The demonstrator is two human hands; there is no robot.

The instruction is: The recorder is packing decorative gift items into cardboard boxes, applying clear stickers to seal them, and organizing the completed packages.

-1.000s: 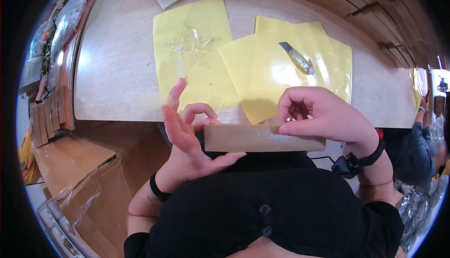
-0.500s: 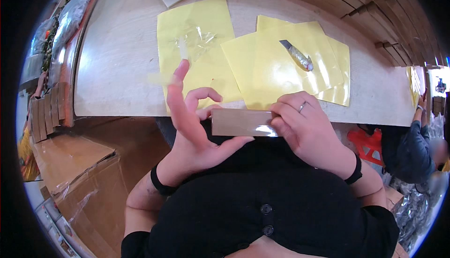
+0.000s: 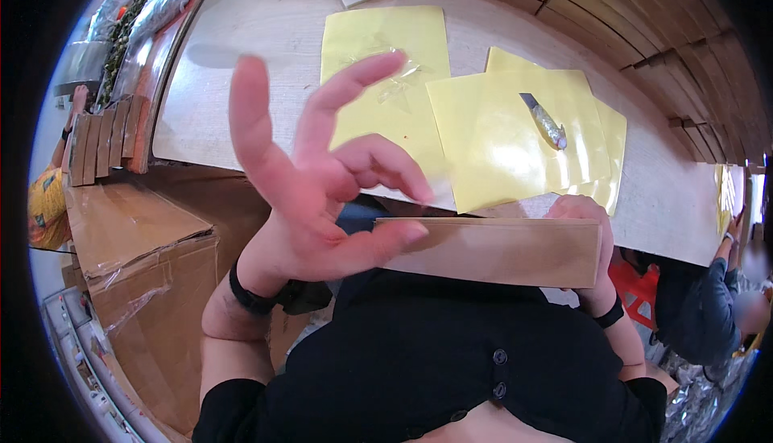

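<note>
A slim brown cardboard box (image 3: 499,254) is held level before my chest, one long side facing up. My right hand (image 3: 581,210) grips its right end from behind, with most of its fingers hidden by the box. At the other end, my left hand (image 3: 314,169) is open, two fingers raised and spread. Its thumb overlaps the box's left end; whether it presses there I cannot tell. A faint pale blur beside a bent fingertip may be clear tape.
Yellow sheets (image 3: 483,137) lie on the pale table (image 3: 250,65), one bearing clear tape pieces (image 3: 394,81). A utility knife (image 3: 545,123) rests on the right-hand sheets. Brown boxes (image 3: 620,16) are stacked far right; a large carton (image 3: 153,282) stands left. Another person (image 3: 696,306) is at right.
The box has shifted right and looks larger, another side showing. My left hand has risen and its fingers have spread. My right hand has moved behind the box's end. The view has shifted.
</note>
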